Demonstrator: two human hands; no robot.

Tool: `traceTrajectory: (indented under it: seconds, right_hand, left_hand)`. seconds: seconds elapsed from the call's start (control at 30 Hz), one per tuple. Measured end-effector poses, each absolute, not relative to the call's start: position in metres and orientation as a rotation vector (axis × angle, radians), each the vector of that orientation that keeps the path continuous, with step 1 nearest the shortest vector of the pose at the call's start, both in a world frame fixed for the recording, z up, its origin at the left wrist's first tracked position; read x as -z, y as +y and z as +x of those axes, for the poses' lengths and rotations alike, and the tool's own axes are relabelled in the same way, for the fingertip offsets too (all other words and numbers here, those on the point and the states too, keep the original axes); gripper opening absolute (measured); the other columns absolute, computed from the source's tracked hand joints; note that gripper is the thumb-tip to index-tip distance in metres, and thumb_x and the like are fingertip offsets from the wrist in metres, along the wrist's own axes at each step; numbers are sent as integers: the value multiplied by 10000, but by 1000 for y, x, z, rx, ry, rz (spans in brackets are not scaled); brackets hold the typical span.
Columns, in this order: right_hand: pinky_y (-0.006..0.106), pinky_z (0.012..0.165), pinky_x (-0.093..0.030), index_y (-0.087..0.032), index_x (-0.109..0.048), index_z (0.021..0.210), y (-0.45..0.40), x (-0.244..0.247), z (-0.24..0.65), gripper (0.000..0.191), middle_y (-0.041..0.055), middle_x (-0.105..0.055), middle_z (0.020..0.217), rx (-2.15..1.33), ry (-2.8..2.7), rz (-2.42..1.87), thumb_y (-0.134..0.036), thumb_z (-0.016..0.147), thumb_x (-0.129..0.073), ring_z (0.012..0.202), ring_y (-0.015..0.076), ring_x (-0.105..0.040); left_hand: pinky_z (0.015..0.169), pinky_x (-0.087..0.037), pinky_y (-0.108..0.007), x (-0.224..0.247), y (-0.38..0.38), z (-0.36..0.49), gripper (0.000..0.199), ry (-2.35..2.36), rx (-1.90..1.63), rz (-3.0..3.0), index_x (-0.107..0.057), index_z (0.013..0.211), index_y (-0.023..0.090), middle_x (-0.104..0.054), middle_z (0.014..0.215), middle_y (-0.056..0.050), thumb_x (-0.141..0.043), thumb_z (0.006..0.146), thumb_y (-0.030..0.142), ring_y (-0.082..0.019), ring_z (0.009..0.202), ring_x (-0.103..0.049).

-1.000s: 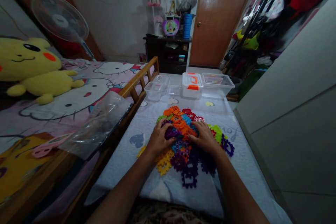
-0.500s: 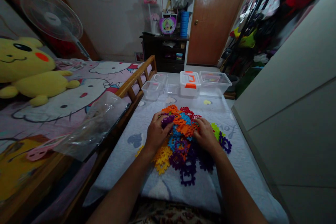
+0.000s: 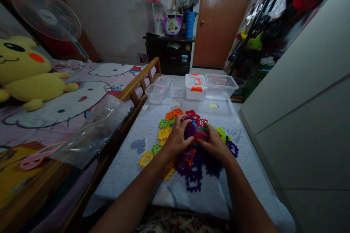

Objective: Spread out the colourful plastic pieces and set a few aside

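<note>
A heap of toothed plastic building pieces in many colours lies on the cloth-covered table. My left hand (image 3: 177, 138) is curled around a bunch of purple building pieces (image 3: 189, 130), its thumb along their near side. Facing it, my right hand (image 3: 216, 143) has bent fingers and thumb against red and orange building pieces (image 3: 201, 134); its exact grip is partly hidden. Dark purple pieces (image 3: 193, 184) spread toward me. Yellow pieces (image 3: 146, 158) and green pieces (image 3: 164, 123) lie left of my left hand, orange ones (image 3: 174, 113) beyond it.
At the table's far end stand a lidded clear box with orange latches (image 3: 195, 89), an open clear bin (image 3: 221, 86) and a smaller clear container (image 3: 155, 94). A wooden bed rail (image 3: 139, 82) runs along the left; a white cabinet (image 3: 306, 116) borders the right.
My left hand has moved right, closer to my right hand, with the purple pieces. Orange and blue pieces between the hands have shifted, and green and yellow ones on the left are uncovered.
</note>
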State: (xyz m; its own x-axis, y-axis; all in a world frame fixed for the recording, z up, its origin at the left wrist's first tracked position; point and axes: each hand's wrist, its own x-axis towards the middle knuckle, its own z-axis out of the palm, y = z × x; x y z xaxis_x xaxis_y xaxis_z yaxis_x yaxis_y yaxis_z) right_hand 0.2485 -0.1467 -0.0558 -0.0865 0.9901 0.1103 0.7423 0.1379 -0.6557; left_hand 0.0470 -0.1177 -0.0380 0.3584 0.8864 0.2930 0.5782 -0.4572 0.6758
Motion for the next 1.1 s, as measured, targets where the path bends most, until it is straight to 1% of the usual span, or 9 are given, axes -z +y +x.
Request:
traceTrajectory:
  seconds: [0.1,0.2,0.33,0.43,0.5,0.67,0.87,1.0,1.1]
  right_hand:
    - [497,1181,-306,-217,-327,1524,-148,57,248,852,153,-431,1530,-599,-1939,-1628,-400,779,-699,1427,301,-392]
    - [535,1183,-285,-227,-333,1528,-146,56,240,910,159,-401,1551,-554,-2030,-1638,-453,749,-745,1448,330,-349]
    - [584,1172,-264,-226,-378,1513,-138,51,231,954,173,-402,1551,-536,-2153,-1712,-536,706,-780,1451,370,-329]
    - [572,1156,-292,-228,-362,1525,-132,47,230,961,163,-422,1545,-597,-2185,-1732,-542,715,-773,1429,364,-371]
    - [558,1151,-300,-231,-340,1536,-130,45,230,973,156,-424,1546,-608,-2179,-1743,-515,716,-780,1420,355,-385]
    - [552,1145,-299,-209,-361,1523,-132,45,222,953,164,-471,1494,-577,-2191,-1747,-425,706,-804,1393,356,-404]
    - [510,1115,-358,-193,-489,1422,-133,52,218,787,161,-530,1390,-538,-2157,-1597,-325,713,-805,1322,327,-467]
    - [460,1098,-397,-212,-526,1359,-132,54,224,668,122,-576,1346,-610,-2027,-1461,-217,731,-754,1273,272,-524]
    - [439,1086,-418,-237,-527,1348,-132,49,233,638,93,-598,1337,-668,-1855,-1459,-221,744,-732,1235,246,-563]
  left_hand:
    - [1210,-257,-556,44,-128,25,751,1295,-784,2188,-474,1396,227,-251,1564,-156,-791,731,371,-374,1484,-241]
    - [1206,-207,-612,52,-140,2,869,1369,-674,2244,-445,1429,242,-196,1602,-167,-825,684,480,-412,1502,-166]
    - [1207,-222,-594,61,-150,-13,959,1419,-543,2224,-411,1459,215,-214,1604,-197,-838,656,519,-415,1506,-179]
    - [1205,-275,-533,65,-148,-13,876,1408,-518,2185,-382,1475,205,-303,1574,-188,-786,738,452,-365,1485,-277]
    - [1198,-292,-521,66,-143,-11,822,1411,-535,2178,-378,1473,207,-371,1539,-174,-755,772,409,-349,1460,-331]
    - [1173,-328,-533,69,-125,-4,813,1424,-638,2162,-393,1454,201,-459,1458,-160,-761,736,304,-346,1391,-418]
    - [1168,-360,-487,62,-116,5,705,1355,-823,2091,-473,1391,194,-521,1401,-129,-687,720,168,-299,1341,-479]
    - [1146,-387,-494,48,-118,15,656,1312,-892,2090,-497,1374,210,-587,1354,-108,-649,739,151,-290,1295,-530]
    - [1128,-411,-473,36,-115,25,614,1278,-941,2075,-506,1372,218,-603,1353,-102,-655,778,188,-277,1279,-552]
